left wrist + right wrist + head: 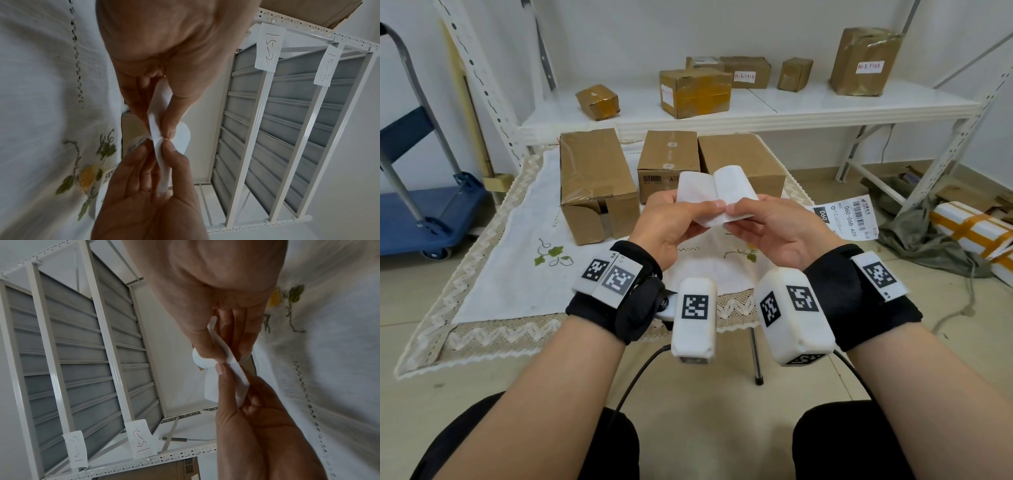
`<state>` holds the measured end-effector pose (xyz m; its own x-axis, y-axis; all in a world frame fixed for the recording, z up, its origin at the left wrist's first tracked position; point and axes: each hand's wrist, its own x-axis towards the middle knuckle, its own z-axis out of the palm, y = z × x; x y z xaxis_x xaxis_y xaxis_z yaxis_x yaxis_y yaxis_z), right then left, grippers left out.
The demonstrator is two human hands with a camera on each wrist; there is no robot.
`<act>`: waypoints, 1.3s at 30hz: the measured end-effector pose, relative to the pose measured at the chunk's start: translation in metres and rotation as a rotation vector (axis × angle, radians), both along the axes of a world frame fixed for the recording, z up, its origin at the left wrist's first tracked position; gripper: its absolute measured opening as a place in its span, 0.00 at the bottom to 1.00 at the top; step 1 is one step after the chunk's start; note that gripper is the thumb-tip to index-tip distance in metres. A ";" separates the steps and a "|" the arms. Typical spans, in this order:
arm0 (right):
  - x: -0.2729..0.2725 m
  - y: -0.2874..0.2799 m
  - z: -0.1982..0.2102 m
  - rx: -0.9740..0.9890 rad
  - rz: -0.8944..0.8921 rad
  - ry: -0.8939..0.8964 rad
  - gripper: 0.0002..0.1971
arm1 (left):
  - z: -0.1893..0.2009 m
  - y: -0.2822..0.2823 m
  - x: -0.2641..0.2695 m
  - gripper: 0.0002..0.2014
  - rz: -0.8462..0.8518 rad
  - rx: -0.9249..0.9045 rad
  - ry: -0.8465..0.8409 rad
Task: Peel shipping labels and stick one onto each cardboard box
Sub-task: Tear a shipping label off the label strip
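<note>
A white shipping label sheet (pixel 717 193) is held above the table, bent into two leaves with its blank side towards me. My left hand (pixel 681 219) pinches its left part between thumb and fingers. My right hand (pixel 767 222) pinches the right part, thumb tips almost meeting. The wrist views show the same sheet (pixel 158 146) (pixel 234 368) edge-on between both thumbs. Three cardboard boxes stand on the table behind: a long one (pixel 594 178), a small one (pixel 669 161), a right one (pixel 743 161). A printed label (pixel 847 219) lies at the table's right edge.
The table carries a white embroidered cloth (pixel 524 267). A white shelf (pixel 756 109) behind holds several taped boxes, some labelled. A blue trolley (pixel 424 212) stands at left. Packing debris and a white parcel (pixel 969 229) lie on the floor at right.
</note>
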<state>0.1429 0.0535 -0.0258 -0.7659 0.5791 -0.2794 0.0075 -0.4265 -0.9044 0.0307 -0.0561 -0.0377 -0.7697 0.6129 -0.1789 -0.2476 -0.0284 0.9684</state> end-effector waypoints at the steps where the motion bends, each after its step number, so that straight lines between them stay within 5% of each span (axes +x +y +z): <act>1: 0.000 0.000 0.000 -0.005 -0.007 -0.004 0.11 | 0.000 0.000 0.000 0.22 -0.002 0.001 -0.002; 39: -0.001 0.008 0.001 -0.044 -0.263 -0.008 0.12 | 0.005 -0.004 -0.004 0.22 -0.006 -0.083 0.035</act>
